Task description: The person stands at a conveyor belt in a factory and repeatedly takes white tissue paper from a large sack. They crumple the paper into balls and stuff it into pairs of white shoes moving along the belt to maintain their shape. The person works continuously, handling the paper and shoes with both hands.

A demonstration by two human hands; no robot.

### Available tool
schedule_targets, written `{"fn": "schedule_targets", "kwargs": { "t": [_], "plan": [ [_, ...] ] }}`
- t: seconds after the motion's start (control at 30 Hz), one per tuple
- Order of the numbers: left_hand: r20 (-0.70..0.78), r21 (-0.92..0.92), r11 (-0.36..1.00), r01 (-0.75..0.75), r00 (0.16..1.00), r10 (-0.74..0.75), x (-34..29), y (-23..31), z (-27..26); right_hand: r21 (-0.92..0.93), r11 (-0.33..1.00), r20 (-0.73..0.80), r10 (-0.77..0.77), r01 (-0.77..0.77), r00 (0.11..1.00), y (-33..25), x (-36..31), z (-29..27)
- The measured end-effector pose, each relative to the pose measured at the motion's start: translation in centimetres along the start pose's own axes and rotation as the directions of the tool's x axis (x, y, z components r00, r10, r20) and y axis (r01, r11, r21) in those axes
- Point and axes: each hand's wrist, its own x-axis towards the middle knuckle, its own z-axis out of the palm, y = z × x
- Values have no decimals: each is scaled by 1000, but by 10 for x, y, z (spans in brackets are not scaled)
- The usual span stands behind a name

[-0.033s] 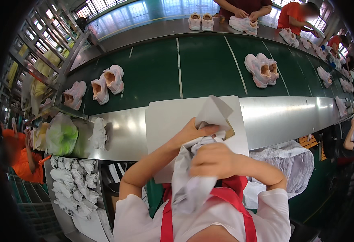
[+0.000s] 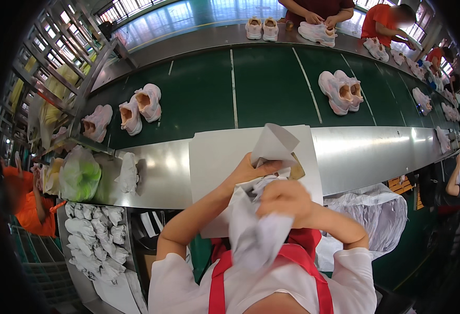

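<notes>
My left hand (image 2: 246, 170) is closed around a bunched sheet of white paper (image 2: 275, 145), whose stiff upper corner stands out beyond my thumb. Crumpled white tissue paper (image 2: 255, 230) hangs below it toward my apron. My right hand (image 2: 286, 201), smeared by motion, has its fingers curled at the tissue paper's upper right side and appears to grip it. A tan flat piece (image 2: 297, 166) peeks out beside the paper; what it belongs to is hidden. Both hands are above a large white sheet (image 2: 209, 157) on the metal ledge.
Pale pink shoes (image 2: 341, 92) stand on the green conveyor (image 2: 198, 89) beyond the ledge. At left are a white wrapped bundle (image 2: 129, 172), a clear bag with green contents (image 2: 80, 175) and a bin of paper wads (image 2: 96, 235). A large plastic bag (image 2: 376, 220) hangs at right. Other people work around.
My right hand has shifted slightly up and to the right, and the hanging tissue paper has swung right with it. My left hand has barely moved.
</notes>
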Motion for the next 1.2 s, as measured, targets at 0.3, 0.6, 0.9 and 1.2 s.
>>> {"fn": "schedule_targets", "kwargs": {
  "t": [0.3,0.6,0.9,1.2],
  "plan": [
    [135,-115,978,-172,973,187,-1,-12,-43,350,521,-266,852,-778,451,13,-8,-2],
    [-255,226,932,-284,906,338,-13,-10,-19,-398,577,-388,599,-713,701,3,-3,17],
    [-487,189,876,-445,731,477,-2,-14,3,-44,548,-163,821,-835,547,21,-12,33],
    [-512,-180,824,-537,766,388,15,-22,-20,-159,625,-86,762,-764,642,13,-8,28]
  ]
}}
